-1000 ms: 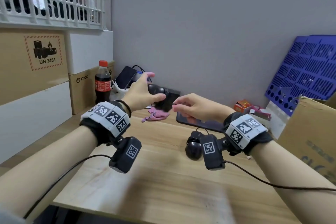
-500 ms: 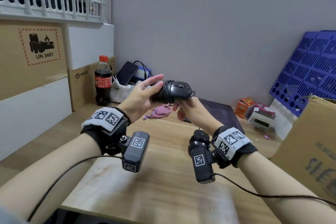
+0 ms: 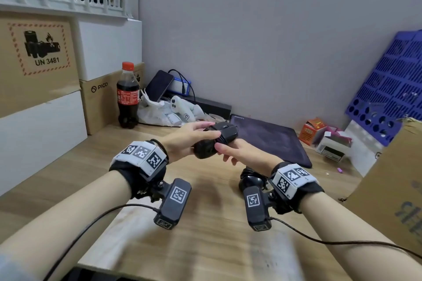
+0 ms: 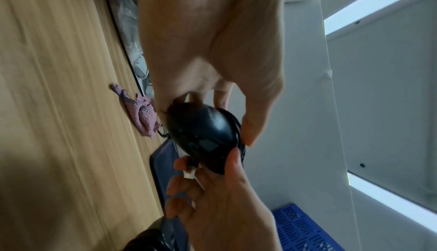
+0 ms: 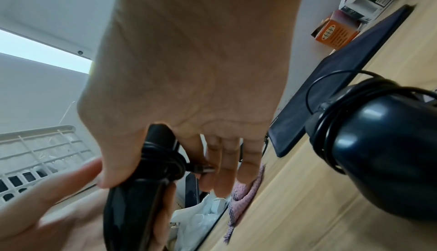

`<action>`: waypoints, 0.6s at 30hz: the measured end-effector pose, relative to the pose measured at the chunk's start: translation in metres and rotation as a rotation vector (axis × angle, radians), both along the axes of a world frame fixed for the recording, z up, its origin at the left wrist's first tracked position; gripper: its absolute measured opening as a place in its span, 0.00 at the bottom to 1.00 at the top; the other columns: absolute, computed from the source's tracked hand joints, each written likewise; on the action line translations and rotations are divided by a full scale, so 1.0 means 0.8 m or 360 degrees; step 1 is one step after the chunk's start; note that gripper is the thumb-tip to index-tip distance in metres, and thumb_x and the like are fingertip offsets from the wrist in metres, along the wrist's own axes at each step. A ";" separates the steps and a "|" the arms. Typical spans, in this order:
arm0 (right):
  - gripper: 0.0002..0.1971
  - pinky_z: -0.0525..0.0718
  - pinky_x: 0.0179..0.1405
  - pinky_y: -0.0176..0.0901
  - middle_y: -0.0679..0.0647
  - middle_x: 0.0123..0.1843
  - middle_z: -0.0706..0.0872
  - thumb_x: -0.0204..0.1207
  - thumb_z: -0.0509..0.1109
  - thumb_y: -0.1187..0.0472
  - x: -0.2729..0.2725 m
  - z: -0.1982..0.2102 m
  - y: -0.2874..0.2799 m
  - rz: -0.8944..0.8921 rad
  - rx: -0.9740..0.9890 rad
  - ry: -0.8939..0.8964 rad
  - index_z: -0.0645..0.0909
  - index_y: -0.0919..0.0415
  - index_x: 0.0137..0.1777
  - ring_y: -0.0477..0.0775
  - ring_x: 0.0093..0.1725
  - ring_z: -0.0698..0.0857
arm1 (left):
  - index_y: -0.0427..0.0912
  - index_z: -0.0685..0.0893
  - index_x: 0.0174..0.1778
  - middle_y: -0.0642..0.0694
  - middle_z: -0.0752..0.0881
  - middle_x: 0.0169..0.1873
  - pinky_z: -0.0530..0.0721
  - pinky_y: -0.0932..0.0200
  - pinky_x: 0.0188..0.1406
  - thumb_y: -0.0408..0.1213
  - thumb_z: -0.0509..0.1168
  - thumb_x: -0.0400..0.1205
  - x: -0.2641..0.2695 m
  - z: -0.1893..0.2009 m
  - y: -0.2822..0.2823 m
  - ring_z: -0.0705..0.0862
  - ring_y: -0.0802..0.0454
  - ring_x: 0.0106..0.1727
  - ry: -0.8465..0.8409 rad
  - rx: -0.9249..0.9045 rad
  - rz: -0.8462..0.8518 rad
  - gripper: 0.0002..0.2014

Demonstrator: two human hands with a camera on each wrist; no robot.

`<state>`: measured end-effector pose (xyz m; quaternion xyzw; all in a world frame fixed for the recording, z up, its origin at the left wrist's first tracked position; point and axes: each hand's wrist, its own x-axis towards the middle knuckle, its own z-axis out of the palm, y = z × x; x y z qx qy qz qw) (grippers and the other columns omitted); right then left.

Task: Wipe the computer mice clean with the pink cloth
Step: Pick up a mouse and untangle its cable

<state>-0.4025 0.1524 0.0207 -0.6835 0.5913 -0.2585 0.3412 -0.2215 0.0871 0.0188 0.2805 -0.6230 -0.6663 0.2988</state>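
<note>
A black mouse (image 3: 215,141) with its cable wound round it is held above the wooden table. My left hand (image 3: 201,136) grips its rear from the left, thumb on one side and fingers on the other (image 4: 203,129). My right hand (image 3: 225,150) grips its front end from below, thumb on the wound cable, and the cable's plug (image 5: 205,170) lies between its fingers. A second black mouse (image 3: 251,178), also cable-wrapped, lies on the table under my right wrist (image 5: 383,152). The pink cloth (image 4: 141,113) lies crumpled on the table beyond the hands (image 5: 246,193), hidden in the head view.
A dark mouse pad (image 3: 269,139) lies behind the hands. A cola bottle (image 3: 127,96), stacked boxes and a white controller (image 3: 180,107) stand at the back left. A small orange box (image 3: 311,131), a blue crate (image 3: 392,89) and a cardboard box (image 3: 392,180) crowd the right.
My left hand lifted the mouse from the back of the table and brought it lower and nearer to me. My right hand came up and took hold of its cable end.
</note>
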 end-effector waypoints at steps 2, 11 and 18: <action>0.08 0.74 0.38 0.26 0.44 0.45 0.82 0.83 0.64 0.48 -0.002 0.003 -0.001 0.0003 -0.0004 0.0138 0.80 0.50 0.54 0.40 0.43 0.80 | 0.39 0.86 0.62 0.37 0.89 0.58 0.85 0.52 0.61 0.36 0.73 0.79 -0.001 -0.007 -0.002 0.87 0.43 0.61 -0.0067 -0.0053 0.0015 0.16; 0.15 0.79 0.66 0.44 0.47 0.59 0.86 0.82 0.67 0.50 -0.039 -0.017 -0.009 -0.0171 0.0038 0.0333 0.83 0.54 0.64 0.50 0.63 0.83 | 0.32 0.85 0.61 0.40 0.89 0.50 0.84 0.69 0.29 0.37 0.73 0.79 -0.038 -0.035 -0.014 0.89 0.58 0.39 -0.0230 0.0146 0.0280 0.17; 0.29 0.70 0.76 0.59 0.56 0.75 0.73 0.75 0.72 0.42 -0.093 -0.043 0.004 -0.0516 0.0204 0.0740 0.73 0.48 0.75 0.62 0.76 0.69 | 0.43 0.91 0.40 0.46 0.90 0.36 0.82 0.60 0.49 0.56 0.81 0.63 -0.051 -0.076 -0.024 0.86 0.50 0.44 -0.0726 -0.0192 0.0403 0.20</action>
